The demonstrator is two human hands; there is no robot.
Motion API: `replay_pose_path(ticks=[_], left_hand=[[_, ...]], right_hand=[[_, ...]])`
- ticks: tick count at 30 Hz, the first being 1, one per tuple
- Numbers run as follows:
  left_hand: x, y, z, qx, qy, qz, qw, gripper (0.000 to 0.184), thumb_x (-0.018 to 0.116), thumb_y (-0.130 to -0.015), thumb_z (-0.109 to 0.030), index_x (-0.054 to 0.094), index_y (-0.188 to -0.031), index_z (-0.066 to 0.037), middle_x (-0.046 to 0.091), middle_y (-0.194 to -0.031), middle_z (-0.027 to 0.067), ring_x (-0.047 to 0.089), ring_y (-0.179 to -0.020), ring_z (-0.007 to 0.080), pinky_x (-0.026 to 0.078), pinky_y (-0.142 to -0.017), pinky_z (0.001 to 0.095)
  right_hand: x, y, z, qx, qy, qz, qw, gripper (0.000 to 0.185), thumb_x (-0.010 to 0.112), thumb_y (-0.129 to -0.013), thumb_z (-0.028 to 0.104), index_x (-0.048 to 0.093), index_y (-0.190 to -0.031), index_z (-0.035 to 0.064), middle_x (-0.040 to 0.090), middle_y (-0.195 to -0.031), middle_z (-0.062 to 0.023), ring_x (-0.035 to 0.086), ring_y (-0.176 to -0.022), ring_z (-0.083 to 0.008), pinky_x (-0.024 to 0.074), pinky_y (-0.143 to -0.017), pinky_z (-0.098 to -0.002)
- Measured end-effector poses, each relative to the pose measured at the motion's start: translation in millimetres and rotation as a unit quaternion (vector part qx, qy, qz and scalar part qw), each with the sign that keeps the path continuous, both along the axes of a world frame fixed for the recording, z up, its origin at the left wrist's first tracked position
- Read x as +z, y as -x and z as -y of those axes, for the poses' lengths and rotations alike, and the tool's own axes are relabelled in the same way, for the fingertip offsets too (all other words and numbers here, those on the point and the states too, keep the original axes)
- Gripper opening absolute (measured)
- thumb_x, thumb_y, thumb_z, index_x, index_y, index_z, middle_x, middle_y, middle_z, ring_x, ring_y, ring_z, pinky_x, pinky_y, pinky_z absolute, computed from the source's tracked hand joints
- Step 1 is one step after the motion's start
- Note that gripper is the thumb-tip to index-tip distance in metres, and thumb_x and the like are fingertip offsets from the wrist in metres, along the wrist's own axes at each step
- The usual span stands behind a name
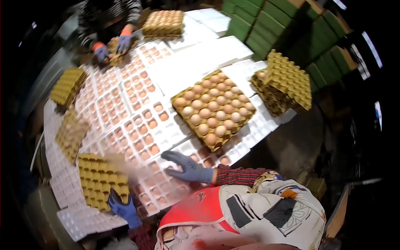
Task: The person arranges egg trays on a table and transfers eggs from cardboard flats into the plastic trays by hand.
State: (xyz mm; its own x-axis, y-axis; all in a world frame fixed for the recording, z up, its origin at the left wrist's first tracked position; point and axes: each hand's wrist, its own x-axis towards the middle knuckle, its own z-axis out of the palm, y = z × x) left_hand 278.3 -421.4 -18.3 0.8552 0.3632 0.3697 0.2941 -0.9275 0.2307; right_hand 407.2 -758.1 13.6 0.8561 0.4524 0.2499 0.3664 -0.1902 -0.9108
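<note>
My left hand (123, 210), in a blue-grey glove, is at the lower right edge of a brown pulp egg tray (98, 177) and grips it there. No eggs show in that tray. My right hand (187, 167), gloved alike, is open, thumb and fingers apart, above white foam egg trays (175, 135). Brown eggs (143, 130) sit in many of the foam cups, blurred near my hands. Beyond my right hand, a pulp tray full of eggs (212, 106) rests on the foam trays.
Across the table, a person's gloved hands (112, 49) work at a pulp tray. Stacked pulp trays stand at left (67, 86) and right (287, 81). More eggs on pulp trays (163, 23) are at the back. Green boxes (266, 29) are piled behind.
</note>
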Motion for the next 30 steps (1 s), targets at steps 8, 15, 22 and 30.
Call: replay_pose_path(ticks=[8,15,22,30], left_hand=[[114,-90,217,-0.356,-0.005,-0.022,0.934,0.084,0.08,-0.069,-0.046,0.052,-0.141,-0.013,0.045,-0.143,0.02,0.04,-0.13,0.0448,0.031,-0.108,0.0584],[181,-134,380,-0.601,0.091,0.097,0.788,0.068,0.081,-0.072,-0.038,0.058,-0.129,-0.01,0.047,-0.14,0.021,0.044,-0.127,0.0455,0.033,-0.106,0.0616],[125,-127,401,-0.446,0.238,0.037,0.862,0.064,0.073,-0.078,-0.012,0.053,-0.138,-0.006,0.048,-0.143,0.0221,0.046,-0.131,0.0407,0.035,-0.109,0.0485],[88,-84,416,-0.355,0.216,-0.027,0.909,0.062,0.072,-0.081,-0.014,0.053,-0.139,-0.005,0.05,-0.141,0.0205,0.048,-0.128,0.0389,0.037,-0.107,0.0469]], right_hand=[[97,-28,140,-0.148,0.055,-0.02,0.987,0.087,0.075,-0.087,0.035,0.029,-0.153,0.0024,0.039,-0.151,-0.0205,0.049,-0.13,-0.0265,0.043,-0.106,-0.0354],[153,-49,407,-0.309,-0.136,-0.065,0.939,0.06,0.071,-0.087,0.013,0.05,-0.142,0.0042,0.056,-0.136,-0.0088,0.054,-0.12,-0.0161,0.0453,-0.099,-0.0282],[251,-114,686,-0.347,0.01,-0.137,0.928,0.051,0.061,-0.081,0.005,0.062,-0.132,0.0083,0.066,-0.115,-0.0009,0.062,-0.094,-0.0129,0.0505,-0.083,-0.0259],[198,-222,737,-0.287,0.316,-0.232,0.874,0.04,0.069,-0.085,0.02,0.068,-0.125,0.0138,0.071,-0.09,-0.0044,0.062,-0.068,-0.0163,0.0503,-0.062,-0.0323]])
